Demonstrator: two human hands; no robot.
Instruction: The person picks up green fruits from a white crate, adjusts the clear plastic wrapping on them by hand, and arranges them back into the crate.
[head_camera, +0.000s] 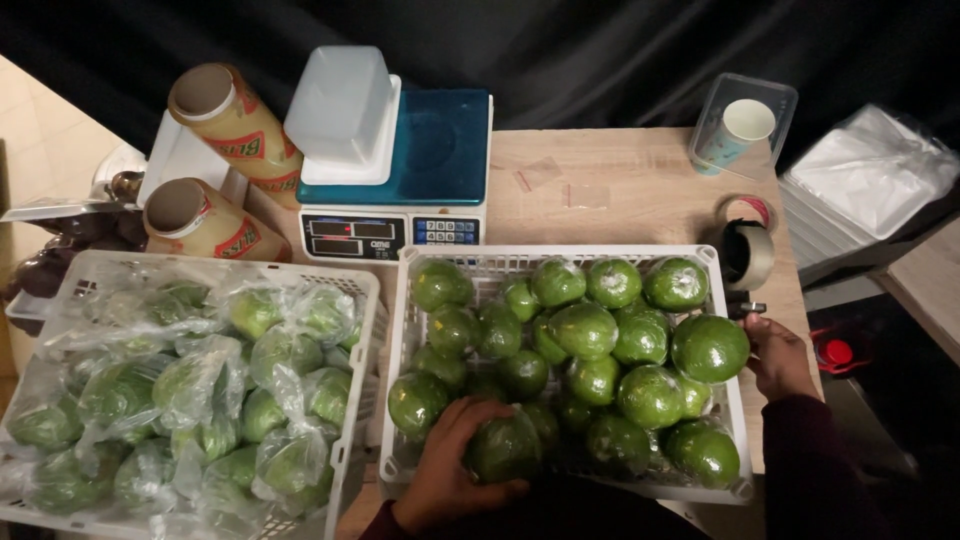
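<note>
Fingers (455, 455) of L hand clamped on wrapped fruit (503, 447), R hand (775, 352) grip unclear, wooden table (640, 195), black backdrop (600, 45)

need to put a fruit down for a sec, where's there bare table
Bare wood shows on the table behind the right crate, between the scale and the clear tub; only two small flat bags lie there. Both crates are full, and the tape rolls crowd the right edge.
</note>
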